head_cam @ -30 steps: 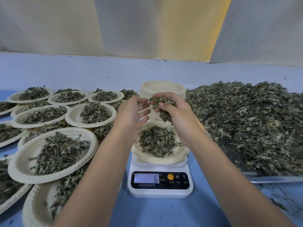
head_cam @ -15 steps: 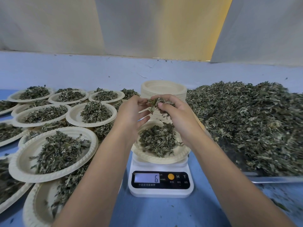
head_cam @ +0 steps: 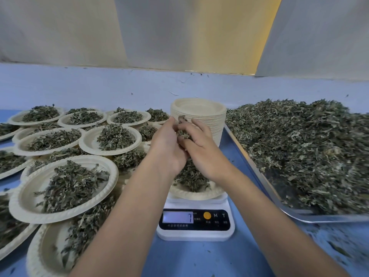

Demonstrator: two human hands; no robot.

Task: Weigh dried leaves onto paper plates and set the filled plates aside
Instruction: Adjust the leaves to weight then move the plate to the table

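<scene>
Two hands met above the round cream paper plate [head_cam: 191, 195] of dried green leaves [head_cam: 189, 177] on the white digital scale [head_cam: 195, 233]. The right hand [head_cam: 199, 150] pinched a leaf clump [head_cam: 182, 133]; the left hand [head_cam: 166, 145] touched it, grip unclear.

Whether the left hand [head_cam: 166, 146] pinches the leaves [head_cam: 184, 133] in the right hand [head_cam: 201, 150] is hidden; both cover most of the weighing plate [head_cam: 196, 195].

Blue tabletop [head_cam: 199, 260], pale blue wall [head_cam: 99, 86] behind, cream panels [head_cam: 60, 27] above, one warm yellow strip [head_cam: 249, 37].
</scene>
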